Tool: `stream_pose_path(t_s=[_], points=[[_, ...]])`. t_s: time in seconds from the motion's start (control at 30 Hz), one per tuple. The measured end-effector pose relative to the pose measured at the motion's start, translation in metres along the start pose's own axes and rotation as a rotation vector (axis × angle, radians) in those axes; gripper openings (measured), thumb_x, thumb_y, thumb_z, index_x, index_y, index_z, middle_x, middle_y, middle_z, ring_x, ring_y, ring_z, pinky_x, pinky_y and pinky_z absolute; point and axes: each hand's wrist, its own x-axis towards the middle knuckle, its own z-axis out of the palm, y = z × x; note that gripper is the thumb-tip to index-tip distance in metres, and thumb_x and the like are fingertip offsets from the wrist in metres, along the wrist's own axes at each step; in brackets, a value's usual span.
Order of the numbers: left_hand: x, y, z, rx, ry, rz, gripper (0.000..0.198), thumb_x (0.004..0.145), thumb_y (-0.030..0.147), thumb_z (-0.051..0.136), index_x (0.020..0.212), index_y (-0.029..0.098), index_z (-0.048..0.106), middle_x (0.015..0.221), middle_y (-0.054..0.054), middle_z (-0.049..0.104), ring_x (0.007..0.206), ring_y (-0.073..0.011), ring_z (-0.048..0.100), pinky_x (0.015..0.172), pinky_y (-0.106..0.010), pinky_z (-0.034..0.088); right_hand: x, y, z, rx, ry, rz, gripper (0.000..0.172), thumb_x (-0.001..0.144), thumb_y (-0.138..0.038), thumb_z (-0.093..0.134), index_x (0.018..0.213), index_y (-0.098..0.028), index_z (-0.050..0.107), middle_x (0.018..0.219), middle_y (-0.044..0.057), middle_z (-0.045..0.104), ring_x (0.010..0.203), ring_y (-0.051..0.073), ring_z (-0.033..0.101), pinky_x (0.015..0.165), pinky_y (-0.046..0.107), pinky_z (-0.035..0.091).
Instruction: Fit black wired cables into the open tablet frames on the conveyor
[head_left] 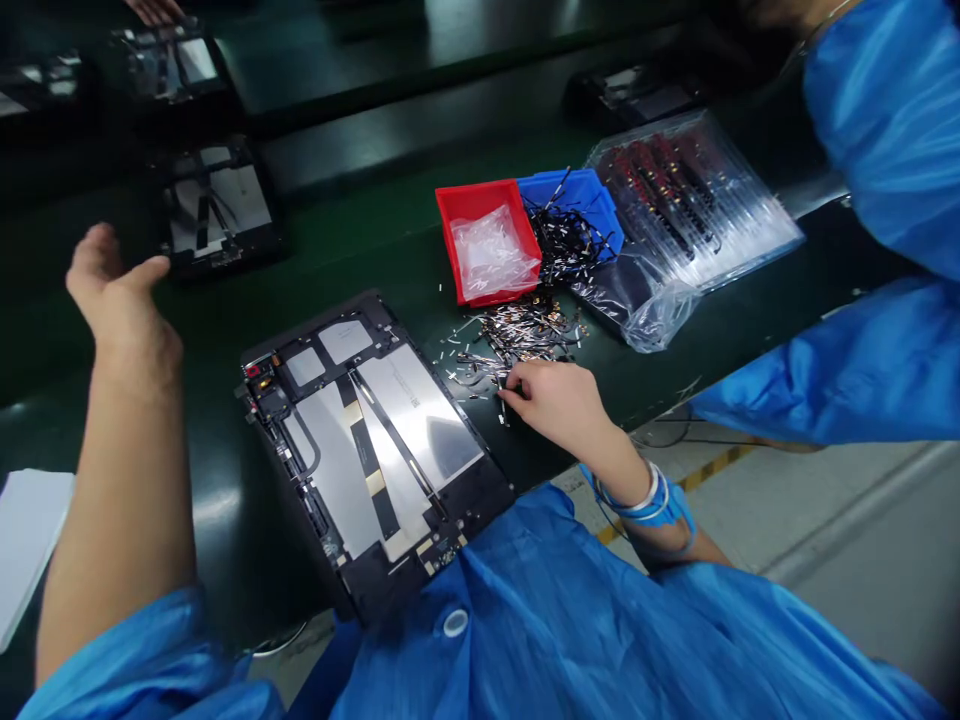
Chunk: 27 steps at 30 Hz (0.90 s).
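A loose heap of small metal strips [517,335] is spread across a dark green surface [360,260], with stray pieces lying around its edge. The fingertips of the right hand [559,405] are pressed down at the heap's near edge, with the fingers curled; whether a strip is being grasped cannot be told. A blue wrist strap [645,500] is worn on that wrist. Just left of the heap, an opened tablet [420,420] is laid with its silver panels and black ribbon cables exposed. The left hand [120,295] is held raised above the surface with the fingers and thumb spread, released and holding nothing, near a second opened tablet [217,205]. Behind the heap, a red plastic bin [480,205] containing a clear plastic bag [491,255] is placed against a blue plastic bin [559,195], over which tangled dark strips [566,240] are piled. A clear plastic tray pack [675,190] of dark red-marked parts is laid to the right. A blue-sleeved arm [885,130] of a second person is seen at the right edge, and a third person's hand [154,8] is seen at the top edge.
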Motion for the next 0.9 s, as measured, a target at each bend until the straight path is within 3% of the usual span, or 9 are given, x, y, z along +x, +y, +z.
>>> stream_pose_path(t_s=[0.1, 0.17, 0.23, 0.33, 0.47, 0.6, 0.73, 0.83, 0.9], points=[[-0.031, 0.016, -0.001, -0.136, 0.028, 0.083, 0.046, 0.057, -0.012, 0.048, 0.093, 0.014, 0.063, 0.094, 0.005, 0.070, 0.106, -0.0164, 0.063, 0.103, -0.036, 0.047, 0.001, -0.011, 0.002, -0.045, -0.074, 0.124, 0.023, 0.089, -0.035, 0.053, 0.097, -0.020, 0.069, 0.086, 0.010, 0.075, 0.083, 0.025, 0.069, 0.062, 0.029, 0.037], [-0.058, 0.032, 0.002, -0.230, -0.060, 0.196, 0.044, 0.055, -0.007, 0.051, 0.089, 0.014, 0.069, 0.086, 0.006, 0.073, 0.092, -0.0166, 0.067, 0.084, -0.032, 0.055, 0.002, -0.015, 0.004, -0.029, -0.080, 0.159, 0.022, 0.089, -0.030, 0.050, 0.098, -0.020, 0.068, 0.088, 0.011, 0.075, 0.085, 0.025, 0.070, 0.062, 0.029, 0.038], [-0.086, 0.049, 0.005, -0.306, -0.171, 0.294, 0.040, 0.056, -0.002, 0.057, 0.089, 0.015, 0.073, 0.086, 0.004, 0.075, 0.088, -0.0172, 0.069, 0.068, -0.026, 0.055, 0.002, -0.014, 0.006, 0.049, -0.076, 0.173, 0.019, 0.086, -0.026, 0.052, 0.091, -0.022, 0.069, 0.086, 0.009, 0.074, 0.084, 0.024, 0.069, 0.063, 0.029, 0.038], [-0.125, 0.070, 0.008, -0.352, -0.360, 0.359, 0.033, 0.066, 0.003, 0.067, 0.095, 0.017, 0.075, 0.096, 0.000, 0.076, 0.094, -0.0187, 0.069, 0.071, -0.024, 0.054, 0.000, -0.004, 0.009, 0.271, -0.043, 0.176, 0.011, 0.080, -0.024, 0.056, 0.078, -0.022, 0.067, 0.070, 0.003, 0.069, 0.071, 0.020, 0.064, 0.061, 0.027, 0.036], [-0.160, 0.086, 0.009, -0.253, -0.579, 0.366, 0.029, 0.080, 0.011, 0.067, 0.107, 0.020, 0.073, 0.111, -0.003, 0.073, 0.108, -0.0200, 0.065, 0.086, -0.027, 0.052, -0.005, 0.014, 0.011, 0.794, 0.029, 0.086, 0.010, 0.074, -0.027, 0.058, 0.068, -0.020, 0.060, 0.053, -0.004, 0.054, 0.051, 0.011, 0.048, 0.053, 0.025, 0.032], [-0.183, 0.094, 0.012, -0.108, -0.701, 0.337, 0.027, 0.084, 0.019, 0.066, 0.111, 0.020, 0.070, 0.115, -0.004, 0.071, 0.107, -0.0186, 0.064, 0.087, -0.027, 0.051, -0.012, 0.010, 0.002, 1.234, 0.138, -0.016, 0.021, 0.067, -0.037, 0.067, 0.066, -0.019, 0.059, 0.051, -0.006, 0.050, 0.048, 0.007, 0.040, 0.049, 0.023, 0.028], [-0.205, 0.102, 0.019, -0.032, -0.872, 0.184, 0.029, 0.082, 0.026, 0.070, 0.110, 0.018, 0.067, 0.111, -0.006, 0.072, 0.101, -0.0198, 0.067, 0.079, -0.027, 0.054, -0.014, -0.020, -0.014, 1.515, 0.300, -0.095, 0.023, 0.065, -0.037, 0.072, 0.065, -0.019, 0.057, 0.048, -0.009, 0.045, 0.043, 0.005, 0.032, 0.044, 0.021, 0.025], [-0.217, 0.108, 0.022, -0.106, -1.009, 0.005, 0.026, 0.081, 0.024, 0.069, 0.105, 0.016, 0.065, 0.089, -0.005, 0.075, 0.083, -0.0177, 0.071, 0.070, -0.025, 0.055, -0.014, -0.045, -0.022, 1.590, 0.368, -0.193, 0.019, 0.068, -0.034, 0.072, 0.067, -0.020, 0.058, 0.051, -0.008, 0.049, 0.042, 0.005, 0.036, 0.041, 0.020, 0.029], [-0.220, 0.109, 0.023, -0.161, -1.022, -0.080, 0.013, 0.084, 0.021, 0.064, 0.095, 0.015, 0.064, 0.072, -0.002, 0.073, 0.066, -0.0146, 0.069, 0.062, -0.023, 0.054, -0.015, -0.058, -0.024, 1.545, 0.421, -0.230, 0.015, 0.071, -0.031, 0.070, 0.070, -0.020, 0.060, 0.053, -0.007, 0.054, 0.043, 0.005, 0.042, 0.041, 0.020, 0.034]])
